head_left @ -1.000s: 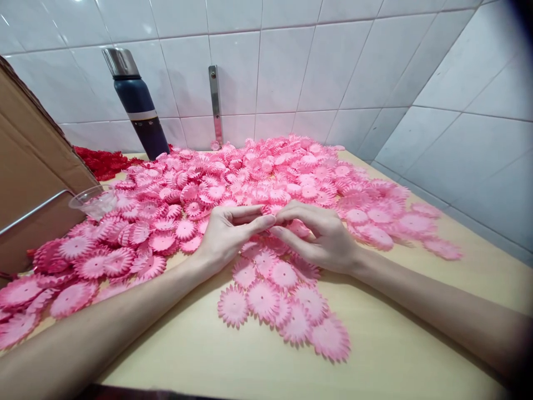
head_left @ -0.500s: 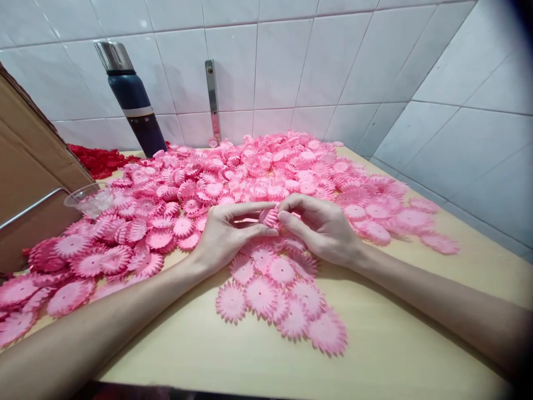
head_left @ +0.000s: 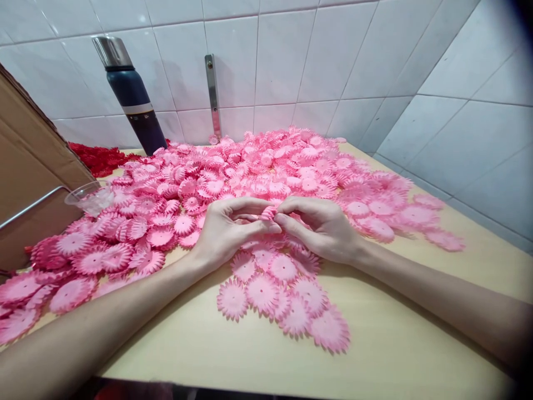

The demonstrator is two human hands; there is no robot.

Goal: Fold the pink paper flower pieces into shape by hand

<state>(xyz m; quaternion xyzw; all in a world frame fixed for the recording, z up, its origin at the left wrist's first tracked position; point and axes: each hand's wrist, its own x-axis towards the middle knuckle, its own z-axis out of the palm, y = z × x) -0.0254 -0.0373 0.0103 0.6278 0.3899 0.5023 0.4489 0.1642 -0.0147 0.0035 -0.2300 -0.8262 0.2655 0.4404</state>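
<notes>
Left grip (head_left: 225, 229): bare hand, thumb below and fingers above, pinching one side of a small pink, scallop-edged petal piece (head_left: 268, 213). Right grip (head_left: 318, 226): thumb and forefinger pinched together at the 3 o'clock edge of the same piece. Its rim shows ridged; cannot tell whether it is one layer curled or several stacked.

Position: piece held between the two sets of fingertips, above the pale wood-toned desk (head_left: 395, 311). Clock face centred on it, 12 toward the white tiled wall (head_left: 278, 61). At 6, a loose overlapping group of flat pink toothed discs (head_left: 262, 291), several with a centre hole. From 9 round through 12 to 3, a broad heap of similar pink discs (head_left: 214, 186). Near 10, a clear plastic cup (head_left: 91, 199); between 10 and 11, a dark blue bottle with a silver cap (head_left: 137, 103).

Handling (judged): very light, thin and soft, probably cloth or similar; should bend readily and spring little. Slip risk low, but layers may cling or slide over one another. Teeth look easiest to crease or tear. Best hold: light fingertip pinch inward of the teeth, near the centre hole, one side per hand.
</notes>
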